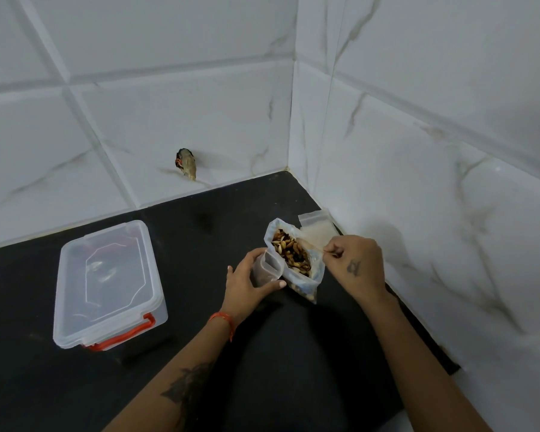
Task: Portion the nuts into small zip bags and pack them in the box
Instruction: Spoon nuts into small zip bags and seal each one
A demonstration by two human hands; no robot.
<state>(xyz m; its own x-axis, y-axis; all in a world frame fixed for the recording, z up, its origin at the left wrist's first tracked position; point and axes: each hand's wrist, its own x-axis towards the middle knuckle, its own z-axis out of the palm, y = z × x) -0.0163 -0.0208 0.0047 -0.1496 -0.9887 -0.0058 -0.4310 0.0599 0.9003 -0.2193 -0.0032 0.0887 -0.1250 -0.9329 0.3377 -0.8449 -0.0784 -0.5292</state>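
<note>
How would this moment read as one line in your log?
left hand: holds small zip bag | right hand: pinches nut bag rim | box: lid on, apart

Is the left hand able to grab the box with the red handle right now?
Probably not at once. The left hand already holds a small zip bag, so it is busy. Otherwise the way looks free: only bare black counter lies between it and the box, whose lid is on.
</note>
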